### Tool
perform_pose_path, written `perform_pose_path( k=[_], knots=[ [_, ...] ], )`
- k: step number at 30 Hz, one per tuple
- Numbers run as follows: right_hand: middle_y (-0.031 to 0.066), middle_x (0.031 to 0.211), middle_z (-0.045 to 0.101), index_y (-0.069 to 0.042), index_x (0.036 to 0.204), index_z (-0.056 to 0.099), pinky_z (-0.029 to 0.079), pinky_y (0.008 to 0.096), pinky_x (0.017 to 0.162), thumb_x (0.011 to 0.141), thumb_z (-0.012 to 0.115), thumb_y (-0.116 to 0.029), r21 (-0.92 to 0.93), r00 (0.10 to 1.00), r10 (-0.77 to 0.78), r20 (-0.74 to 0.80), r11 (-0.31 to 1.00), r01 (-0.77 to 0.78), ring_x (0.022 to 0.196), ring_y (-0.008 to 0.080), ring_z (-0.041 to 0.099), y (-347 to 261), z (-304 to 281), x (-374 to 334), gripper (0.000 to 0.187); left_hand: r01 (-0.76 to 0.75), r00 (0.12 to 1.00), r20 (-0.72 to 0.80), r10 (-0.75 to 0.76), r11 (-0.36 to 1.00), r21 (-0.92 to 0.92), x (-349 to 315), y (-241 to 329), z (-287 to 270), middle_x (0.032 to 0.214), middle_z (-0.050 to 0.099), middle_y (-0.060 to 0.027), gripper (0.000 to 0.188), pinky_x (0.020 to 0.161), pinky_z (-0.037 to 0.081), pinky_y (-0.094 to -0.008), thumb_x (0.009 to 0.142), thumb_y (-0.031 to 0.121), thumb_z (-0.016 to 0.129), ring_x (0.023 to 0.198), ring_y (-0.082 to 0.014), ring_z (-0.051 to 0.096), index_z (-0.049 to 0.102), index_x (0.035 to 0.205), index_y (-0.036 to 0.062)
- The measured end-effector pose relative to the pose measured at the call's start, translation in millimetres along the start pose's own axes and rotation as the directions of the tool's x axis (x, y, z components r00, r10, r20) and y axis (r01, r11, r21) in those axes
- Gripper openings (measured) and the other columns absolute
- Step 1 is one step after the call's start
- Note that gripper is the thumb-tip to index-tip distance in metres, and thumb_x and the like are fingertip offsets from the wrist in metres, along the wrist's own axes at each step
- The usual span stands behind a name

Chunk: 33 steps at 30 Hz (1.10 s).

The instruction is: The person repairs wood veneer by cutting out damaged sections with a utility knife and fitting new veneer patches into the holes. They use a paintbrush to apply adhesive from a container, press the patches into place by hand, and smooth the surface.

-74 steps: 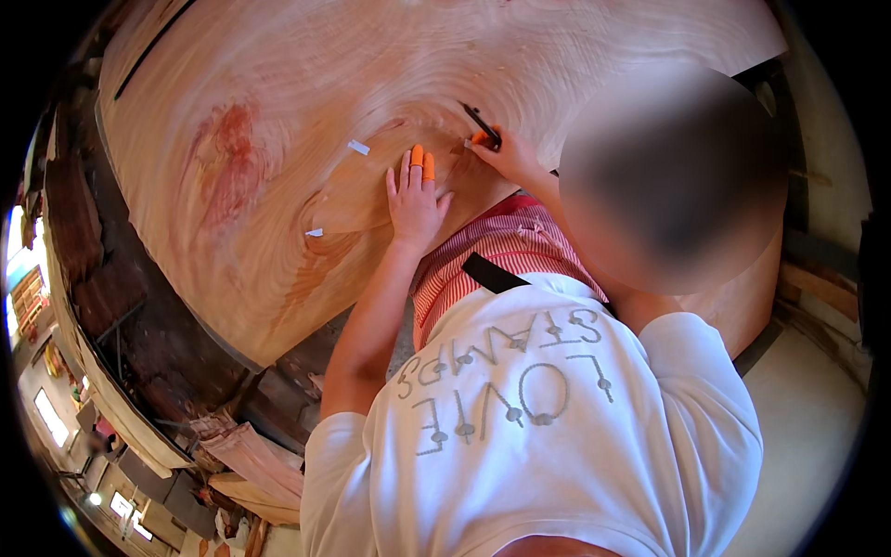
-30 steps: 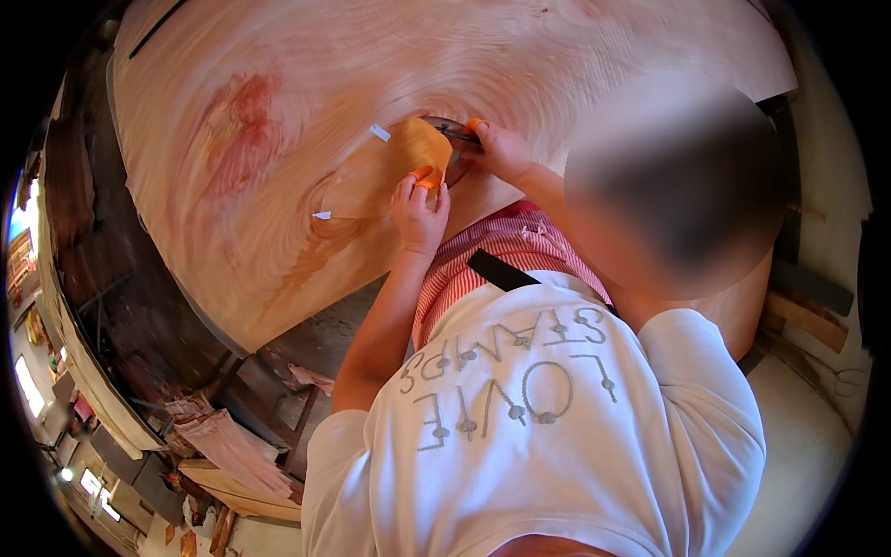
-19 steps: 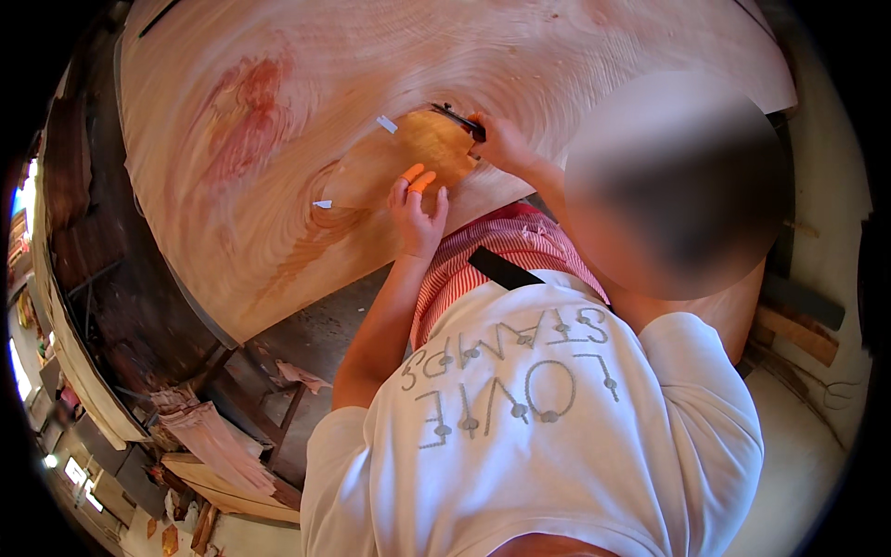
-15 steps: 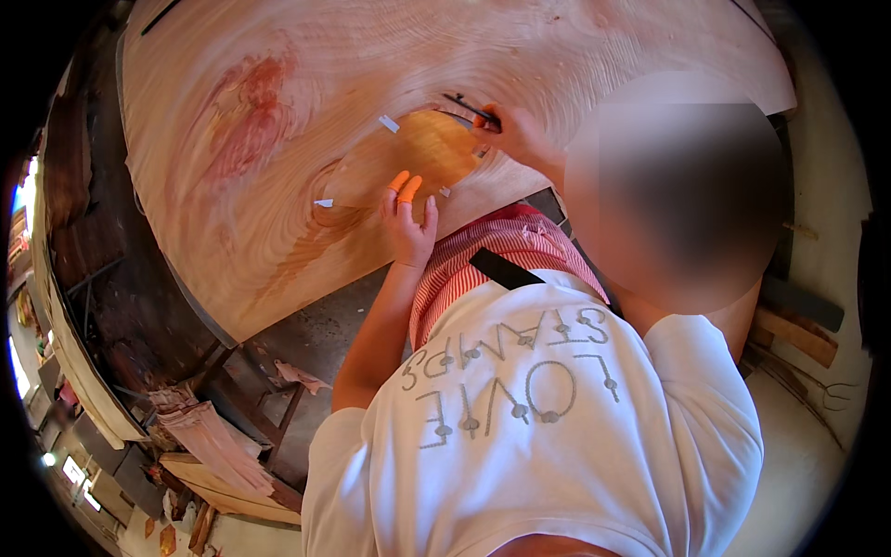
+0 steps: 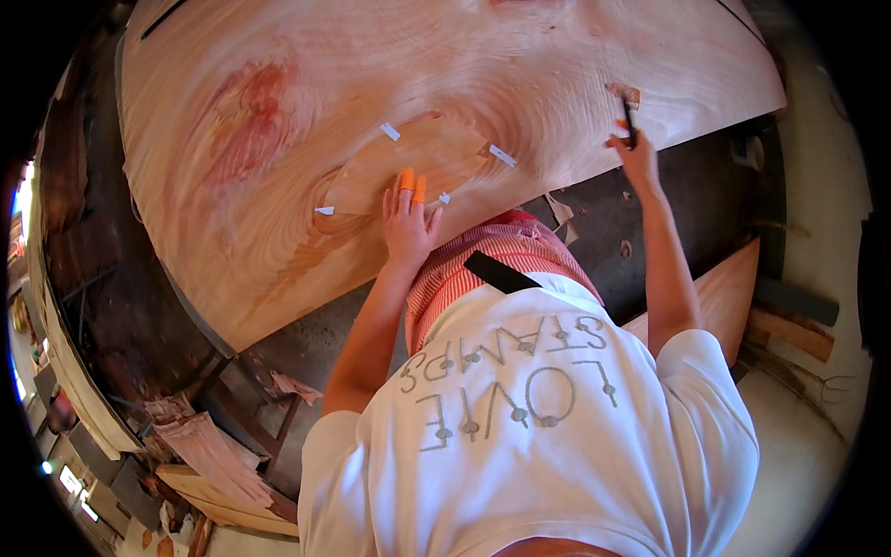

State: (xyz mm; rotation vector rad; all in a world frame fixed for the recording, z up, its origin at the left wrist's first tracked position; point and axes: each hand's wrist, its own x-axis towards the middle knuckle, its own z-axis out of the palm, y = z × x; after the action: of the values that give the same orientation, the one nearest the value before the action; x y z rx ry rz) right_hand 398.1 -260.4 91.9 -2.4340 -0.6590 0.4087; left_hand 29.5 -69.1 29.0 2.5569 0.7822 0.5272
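My left hand [image 5: 407,228] lies palm down with fingers stretched out, orange covers on two fingertips. It rests over the near edge of an oval wood veneer patch [image 5: 418,153] on a large wood veneer sheet [image 5: 306,111]. Small pale tape strips [image 5: 390,132] sit around the patch's rim, one strip [image 5: 502,155] at its right end. Off to the right, above the sheet's near edge, my right hand [image 5: 637,158] grips a slim black tool [image 5: 629,121], its working end hard to make out. By the tool's tip is a small brown scrap-like piece [image 5: 624,92].
Reddish grain marks [image 5: 255,111] show on the sheet's left. Beyond its near right edge lies a dark surface [image 5: 687,186] with torn veneer bits [image 5: 561,213]. Veneer scraps [image 5: 209,450] hang at lower left. Wooden boards [image 5: 789,334] lie at the right.
My right hand has moved from the patch's right end out to the right with the black tool. The right-end tape strip now shows fully. My left hand has flattened, staying nearly in place.
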Motion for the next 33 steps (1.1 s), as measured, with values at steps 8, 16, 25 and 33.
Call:
perform_pose_path(
  k=[8,16,25,33],
  knots=[
    [0.0095,0.088,0.066,-0.004,0.1,0.061,0.047,0.0315,0.07,0.078,0.065,-0.019,0.377,0.956,-0.202,0.213,0.92,0.111,0.078,0.0195,0.062,-52,145,-42,0.027,-0.061,0.996,0.067,0.056,0.995,0.075,23,9,15,0.132,0.037,-0.0183,0.056,0.1,0.028,-0.0481,0.075,0.025,0.063,0.121,-0.0338,0.037,0.046,0.122,0.0017],
    [0.0105,0.085,0.065,-0.003,0.106,0.052,0.048,0.0366,0.071,0.075,0.066,-0.017,0.237,0.959,-0.2,0.201,0.96,0.15,0.082,0.0253,0.062,-70,180,-41,0.036,0.04,0.995,0.087,-0.042,0.999,0.03,-40,1,-11,0.134,0.035,-0.0206,0.059,0.102,0.026,-0.0491,0.074,0.025,0.063,0.122,-0.0356,0.035,0.044,0.125,0.0007],
    [0.0045,0.082,0.06,-0.004,0.102,0.055,0.044,0.026,0.065,0.081,0.063,-0.016,0.372,0.94,-0.287,0.185,0.906,0.203,0.074,0.0109,0.056,-74,161,-38,0.026,0.522,0.851,-0.22,-0.477,0.812,0.261,-110,-58,-74,0.136,0.033,-0.0174,0.063,0.102,0.024,-0.05,0.079,0.03,0.058,0.126,-0.0324,0.032,0.038,0.129,-0.0011],
    [0.0066,0.076,0.065,0.001,0.096,0.059,0.047,0.0244,0.064,0.084,0.059,-0.016,0.428,0.865,-0.294,0.405,0.898,0.105,0.068,0.0122,0.061,-141,181,-58,0.022,0.4,0.915,-0.17,-0.366,0.88,0.255,-86,-74,-87,0.137,0.032,-0.0167,0.062,0.102,0.026,-0.0474,0.082,0.033,0.056,0.126,-0.0321,0.032,0.036,0.131,0.0001]
  ],
)
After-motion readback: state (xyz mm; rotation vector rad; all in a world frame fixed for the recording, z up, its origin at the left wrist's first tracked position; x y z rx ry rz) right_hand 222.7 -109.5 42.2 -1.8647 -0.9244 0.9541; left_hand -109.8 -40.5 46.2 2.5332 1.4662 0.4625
